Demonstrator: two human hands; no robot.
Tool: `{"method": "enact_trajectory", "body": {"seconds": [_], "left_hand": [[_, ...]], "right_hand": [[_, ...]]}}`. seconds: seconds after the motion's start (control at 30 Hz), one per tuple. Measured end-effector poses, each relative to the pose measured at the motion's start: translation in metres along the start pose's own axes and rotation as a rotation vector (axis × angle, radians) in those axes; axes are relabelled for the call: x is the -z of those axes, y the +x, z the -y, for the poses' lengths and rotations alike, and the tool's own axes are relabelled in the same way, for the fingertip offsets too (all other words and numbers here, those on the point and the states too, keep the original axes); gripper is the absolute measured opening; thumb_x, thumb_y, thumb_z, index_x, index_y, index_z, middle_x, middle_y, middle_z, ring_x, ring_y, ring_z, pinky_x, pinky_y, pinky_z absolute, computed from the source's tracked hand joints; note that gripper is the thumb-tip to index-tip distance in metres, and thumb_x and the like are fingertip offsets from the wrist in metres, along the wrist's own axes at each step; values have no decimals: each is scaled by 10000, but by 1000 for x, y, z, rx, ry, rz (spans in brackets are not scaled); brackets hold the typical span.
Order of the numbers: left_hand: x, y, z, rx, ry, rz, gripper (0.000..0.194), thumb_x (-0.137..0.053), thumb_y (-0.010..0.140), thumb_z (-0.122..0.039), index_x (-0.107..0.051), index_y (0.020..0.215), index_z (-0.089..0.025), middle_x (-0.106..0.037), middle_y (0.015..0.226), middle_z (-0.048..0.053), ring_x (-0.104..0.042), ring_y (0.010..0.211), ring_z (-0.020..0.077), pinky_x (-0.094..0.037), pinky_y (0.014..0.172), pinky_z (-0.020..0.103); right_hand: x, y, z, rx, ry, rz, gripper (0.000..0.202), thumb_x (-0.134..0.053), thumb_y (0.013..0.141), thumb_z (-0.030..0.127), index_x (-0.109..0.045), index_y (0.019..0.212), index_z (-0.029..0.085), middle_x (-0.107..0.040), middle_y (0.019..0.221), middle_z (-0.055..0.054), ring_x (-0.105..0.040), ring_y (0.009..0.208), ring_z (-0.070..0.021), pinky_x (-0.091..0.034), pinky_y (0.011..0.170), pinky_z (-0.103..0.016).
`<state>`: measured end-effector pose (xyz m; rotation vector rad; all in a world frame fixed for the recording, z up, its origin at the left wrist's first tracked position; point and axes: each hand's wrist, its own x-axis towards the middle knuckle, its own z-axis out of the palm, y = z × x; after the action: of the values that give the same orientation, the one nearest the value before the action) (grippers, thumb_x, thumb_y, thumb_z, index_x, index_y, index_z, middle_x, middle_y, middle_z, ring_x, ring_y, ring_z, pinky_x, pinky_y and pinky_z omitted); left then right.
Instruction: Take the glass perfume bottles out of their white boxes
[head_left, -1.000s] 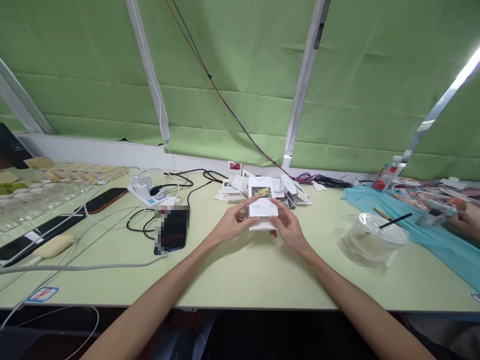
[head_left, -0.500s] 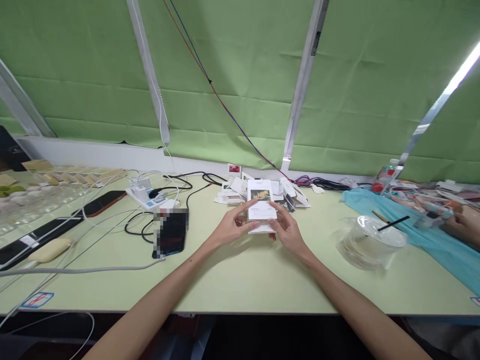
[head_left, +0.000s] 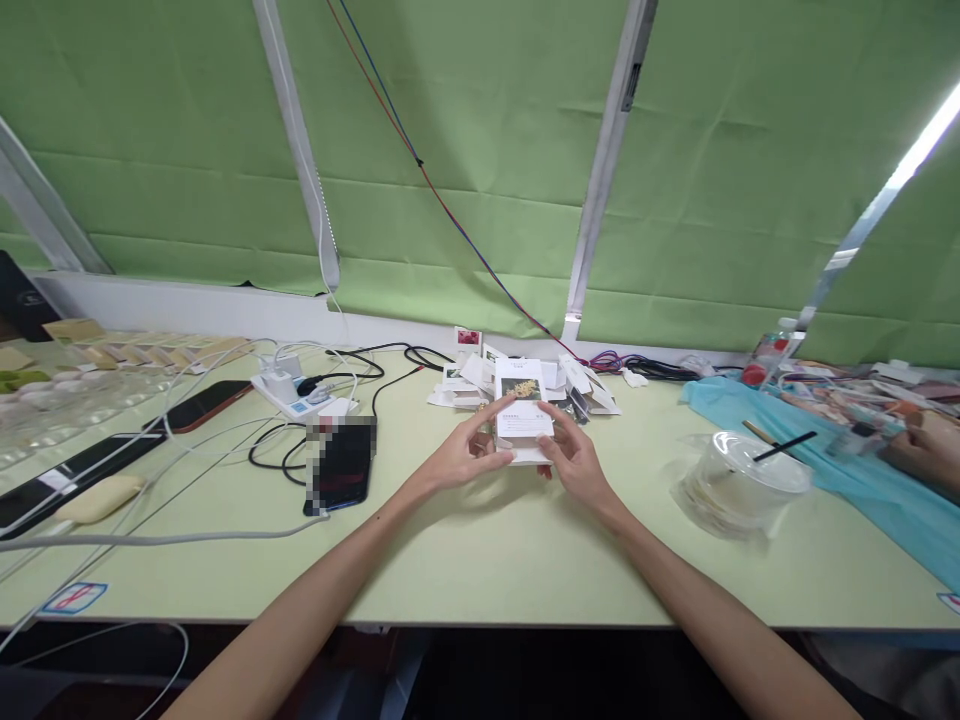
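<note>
A small white cardboard box (head_left: 523, 420) with a picture of yellow flowers is held above the table between my two hands. My left hand (head_left: 469, 448) grips its left side, the thumb at the near end and the index finger across the printed front. On the other side, my right hand (head_left: 576, 455) closes on the right edge, thumb near the bottom flap. The flap at the near end juts toward me; whether anything is inside is hidden. Just behind the box lies a pile of white paper boxes and cards (head_left: 592, 388), partly covered by it.
Left of my hands lie a phone (head_left: 345, 465), a power strip (head_left: 304, 400) and tangled cables. A lidded plastic cup (head_left: 750, 485) with a black straw stands at the right, beside a blue cloth (head_left: 847, 460). Another person's hand (head_left: 934, 445) is at the far right.
My left thumb has shifted slightly down, and the flap at the box's near end now stands a little more apart. Otherwise the hands and box stay in nearly the same place.
</note>
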<state>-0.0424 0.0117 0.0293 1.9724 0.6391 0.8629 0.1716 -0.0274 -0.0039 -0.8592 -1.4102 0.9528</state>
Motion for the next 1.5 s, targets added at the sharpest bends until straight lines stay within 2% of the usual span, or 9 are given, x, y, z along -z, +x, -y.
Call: {"method": "enact_trajectory", "body": {"seconds": [0.13,0.23,0.47,0.73,0.87,1.03,1.13,1.33,1.5], "left_hand": [[-1,-1,2,27,28,15,979,-801,753,-464,-271,1568,-348,-627,1090,56,-440,626,87,-380,546,217],[-3,-1,1,40,39,5,996,-809,747,-450,-266,1573,-323,-629,957,32,-395,583,76,-339,512,205],[-4,0,-3,2,23,-43,884,-801,756,-434,-368,1525,-361,-524,1389,111,-422,610,53,-404,539,216],[-3,1,-2,-7,-34,-62,828,-799,767,-416,-426,1501,-322,-486,1459,135,-519,686,76,-429,569,205],[-3,1,1,-6,-47,-72,815,-786,784,-411,-422,1506,-311,-491,1458,142,-507,664,64,-380,530,187],[-2,2,2,-16,-84,-76,822,-780,794,-401,-408,1517,-285,-515,1442,151,-561,697,82,-430,573,190],[-2,2,0,-13,-93,-84,800,-781,798,-390,-426,1507,-279,-515,1453,150,-596,722,95,-469,622,206],[-2,3,-2,-19,-134,-80,758,-760,818,-393,-441,1495,-271,-543,1422,144,-669,823,156,-512,661,229],[-3,3,-1,-5,-129,-96,724,-737,840,-406,-445,1491,-278,-605,1314,123,-649,748,127,-505,640,226]], "right_hand": [[0,0,-1,12,-2,-3,589,-638,902,500,-483,1416,258,-689,1057,-77,-544,546,-106,-506,466,-263],[0,0,-1,14,-3,0,583,-633,904,498,-483,1414,257,-695,1070,-80,-540,545,-104,-509,469,-263],[0,0,0,-2,6,3,590,-638,899,498,-487,1416,259,-694,1093,-79,-553,576,-109,-513,475,-257],[-2,1,2,-16,14,-3,598,-653,883,525,-507,1402,267,-686,1018,-61,-573,507,-106,-479,433,-266],[-2,1,2,8,3,1,639,-611,888,607,-513,1406,247,-655,822,-21,-577,492,-124,-479,432,-272],[0,1,-1,18,0,20,694,-497,921,673,-486,1433,205,-574,626,24,-586,495,-151,-484,451,-273],[0,0,0,49,-6,40,689,-553,912,634,-459,1444,205,-624,708,0,-582,496,-137,-478,453,-268],[-1,-2,2,34,17,82,707,-710,849,498,-408,1446,270,-655,1100,-85,-592,550,-92,-482,483,-251],[-3,-4,3,26,14,84,694,-723,852,431,-396,1442,269,-646,1123,-90,-592,605,-96,-496,506,-246]]}}
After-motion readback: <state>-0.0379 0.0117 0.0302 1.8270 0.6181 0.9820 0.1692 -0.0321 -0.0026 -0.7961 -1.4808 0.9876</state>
